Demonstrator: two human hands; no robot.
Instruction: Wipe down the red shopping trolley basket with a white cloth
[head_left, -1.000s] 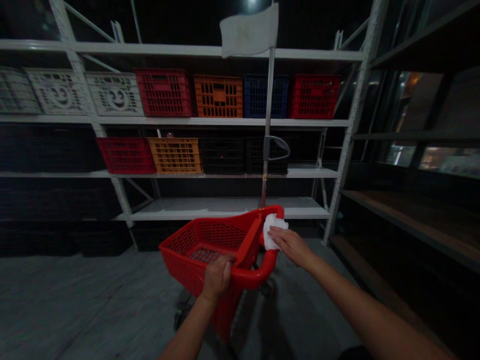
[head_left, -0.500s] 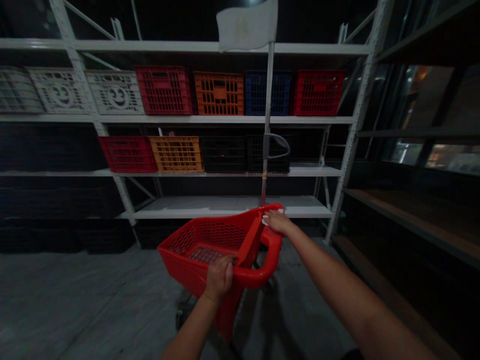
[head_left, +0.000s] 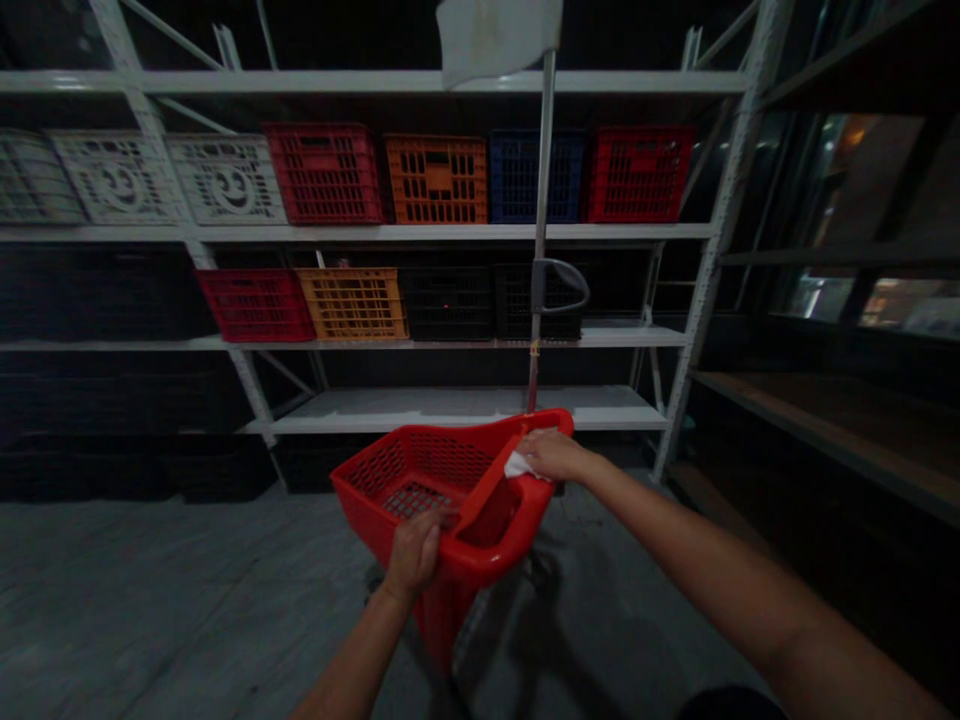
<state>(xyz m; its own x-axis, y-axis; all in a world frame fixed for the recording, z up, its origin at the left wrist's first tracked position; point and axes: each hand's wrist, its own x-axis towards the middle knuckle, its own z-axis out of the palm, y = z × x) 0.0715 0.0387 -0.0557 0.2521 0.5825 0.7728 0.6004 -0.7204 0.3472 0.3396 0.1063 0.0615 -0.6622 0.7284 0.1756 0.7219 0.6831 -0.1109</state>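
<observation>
Item: red cart basket (head_left: 450, 462), plastic mesh, on a wheeled frame mostly hidden beneath it. Left hand (head_left: 411, 553): fingers curled together over the basket's near rim, clamping it; thumb not discernible. Right hand (head_left: 551, 455): palm down, fingers pressed together on a white cloth (head_left: 516, 466), which is squashed between the fingertips and the basket's far right rim, only a crumpled edge showing on the left-hand side of the fingers. Just beyond the right fingertips: a metal pole (head_left: 541, 200) rising from the cart, with a grey handle (head_left: 561, 285) partway up and a white flag (head_left: 499, 35) at its top. Well beyond both hands: white shelving (head_left: 450, 232) carrying coloured crates (head_left: 435, 180) in two rows. Below the fingers: grey floor (head_left: 187, 600). Step in hand, by judgement: wiping the rim, one hand steadying, the other bearing down on the cloth. A further pass would call for firm left-hand bracing, since the cart looks free to roll, and for cloth contact held flat along the curved rim.
</observation>
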